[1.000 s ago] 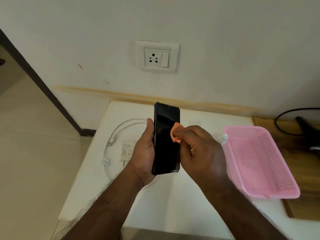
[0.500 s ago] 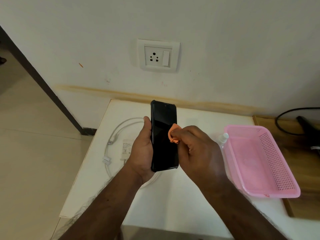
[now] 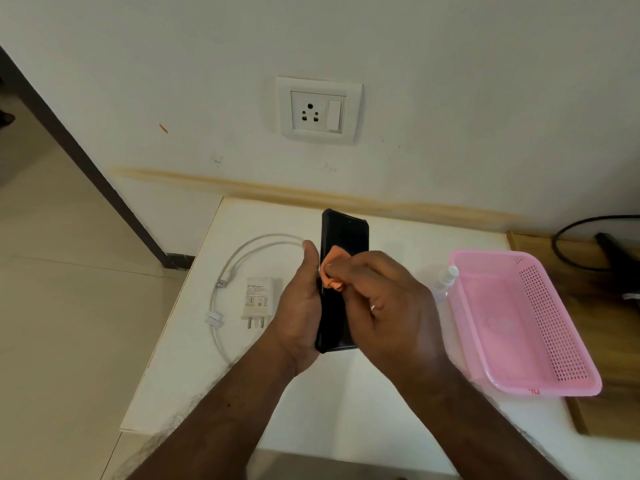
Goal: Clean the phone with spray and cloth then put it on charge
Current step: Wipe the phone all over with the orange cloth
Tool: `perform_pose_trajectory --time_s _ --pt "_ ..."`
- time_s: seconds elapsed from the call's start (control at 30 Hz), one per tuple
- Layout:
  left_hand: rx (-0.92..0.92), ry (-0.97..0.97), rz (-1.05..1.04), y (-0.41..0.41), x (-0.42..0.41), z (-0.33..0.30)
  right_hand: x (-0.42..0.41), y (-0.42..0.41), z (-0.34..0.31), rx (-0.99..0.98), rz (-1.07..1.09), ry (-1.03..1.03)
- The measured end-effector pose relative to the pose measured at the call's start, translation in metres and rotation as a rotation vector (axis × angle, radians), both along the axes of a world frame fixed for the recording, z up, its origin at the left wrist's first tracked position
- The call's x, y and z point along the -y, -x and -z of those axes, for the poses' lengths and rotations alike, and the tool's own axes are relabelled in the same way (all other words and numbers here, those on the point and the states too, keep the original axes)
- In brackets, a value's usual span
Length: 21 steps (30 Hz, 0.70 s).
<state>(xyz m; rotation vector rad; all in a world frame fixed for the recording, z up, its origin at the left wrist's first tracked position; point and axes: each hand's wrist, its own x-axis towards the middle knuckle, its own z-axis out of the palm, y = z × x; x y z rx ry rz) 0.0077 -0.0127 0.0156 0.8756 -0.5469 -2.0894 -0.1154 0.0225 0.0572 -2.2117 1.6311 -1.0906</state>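
Observation:
My left hand (image 3: 298,308) grips a black phone (image 3: 343,233) upright above the white table (image 3: 329,410), its dark screen facing me. My right hand (image 3: 384,306) pinches a small bunched orange cloth (image 3: 331,268) and presses it against the screen near its left edge. A white charger plug (image 3: 258,296) lies flat on the table left of my hands, with a looped white cable (image 3: 239,258) around it. A small clear spray bottle (image 3: 446,277) with a white cap stands just behind my right hand, partly hidden.
A pink perforated basket (image 3: 550,327) sits on the table at the right, against a wooden surface (image 3: 620,341) with black cables. A white wall socket (image 3: 318,110) with a switch is on the wall above the table. Tiled floor lies to the left.
The right hand has slid the orange cloth leftward across the screen, from the phone's right edge to near its left edge. The phone has stayed in the left hand.

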Motion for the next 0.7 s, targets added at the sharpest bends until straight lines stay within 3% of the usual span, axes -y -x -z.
perform_pose_trajectory --time_s 0.2,0.53,0.7 --pt "-0.016 -0.011 -0.066 -0.011 0.005 0.001 -0.001 -0.002 0.000 -0.007 -0.187 -0.089" --pt "0.082 0.024 -0.001 0.009 -0.006 -0.004 0.004 0.010 0.000 0.074 0.068 0.035" --pt "0.030 0.023 -0.073 -0.006 0.002 -0.002 -0.003 -0.003 -0.003 -0.045 -0.101 -0.063"
